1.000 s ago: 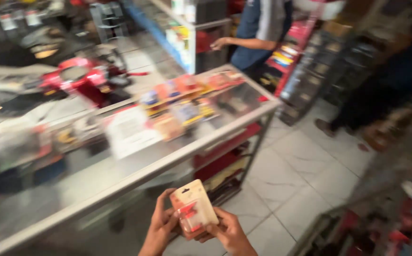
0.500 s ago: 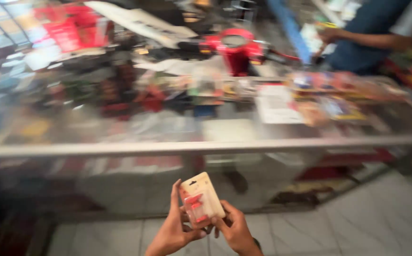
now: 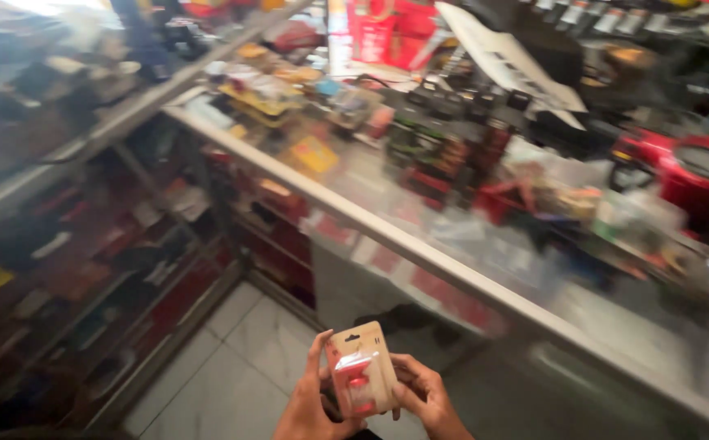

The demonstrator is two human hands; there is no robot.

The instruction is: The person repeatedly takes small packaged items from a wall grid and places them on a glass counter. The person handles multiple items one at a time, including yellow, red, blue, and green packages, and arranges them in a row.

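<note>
The small blister pack [image 3: 361, 371] sits low at six o'clock, clamped between both hands: left hand [image 3: 310, 407] gripping its left edge, right hand [image 3: 421, 395] its right. The view has swung left since a moment ago, so the glass counter [image 3: 452, 269] now runs diagonally from eleven to four o'clock, and the red cooker [image 3: 701, 175] has slid out to three.

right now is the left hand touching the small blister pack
Touching. The head view shows the left hand with its fingers wrapped along the left edge of the blister pack, no gap between them.
</note>
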